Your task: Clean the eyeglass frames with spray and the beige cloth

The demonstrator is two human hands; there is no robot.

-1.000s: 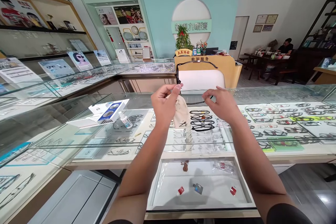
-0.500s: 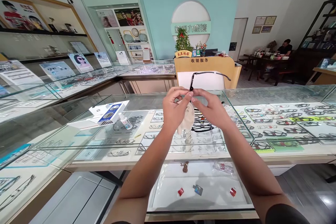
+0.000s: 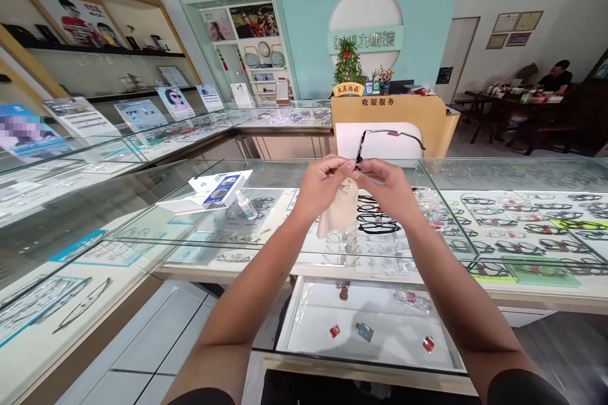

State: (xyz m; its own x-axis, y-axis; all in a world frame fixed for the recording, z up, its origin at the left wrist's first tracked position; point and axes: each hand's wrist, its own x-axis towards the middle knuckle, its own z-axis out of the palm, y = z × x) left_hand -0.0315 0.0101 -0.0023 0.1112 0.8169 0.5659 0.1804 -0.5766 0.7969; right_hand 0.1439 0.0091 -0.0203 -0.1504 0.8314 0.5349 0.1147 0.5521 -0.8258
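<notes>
From where I stand, both bare hands are raised over the glass-topped display table (image 3: 546, 299), meeting in front of the person. The thing in hand is a black eyeglass frame (image 3: 361, 147), held up between the fingertips of the two hands; its upper part rises above them, and one long temple reaches out to the right, a small reddish-brown patch along it. The left hand (image 3: 325, 182) has a closed pinch, thumb against fingers, and a beige cloth (image 3: 338, 212) hangs from it. The right hand (image 3: 387, 185) is also drawn into a pinch, its fingertips at the lower end of the frame's upright part. The fingertips crowd together, so I cannot tell which grip carries more of the weight.

I judge the step in hand to be close, two-handed work on one small stretch of the frame. The next move would, I think, call for one grip to steady the frame while the other shifts lightly, without bending the slim temple.

Below the cloth and right hand, dark eyeglasses (image 3: 379, 226) lie in a column. A white spray bottle (image 3: 246, 205) stands near a blue-and-white box (image 3: 223, 190), left of the hands.
</notes>
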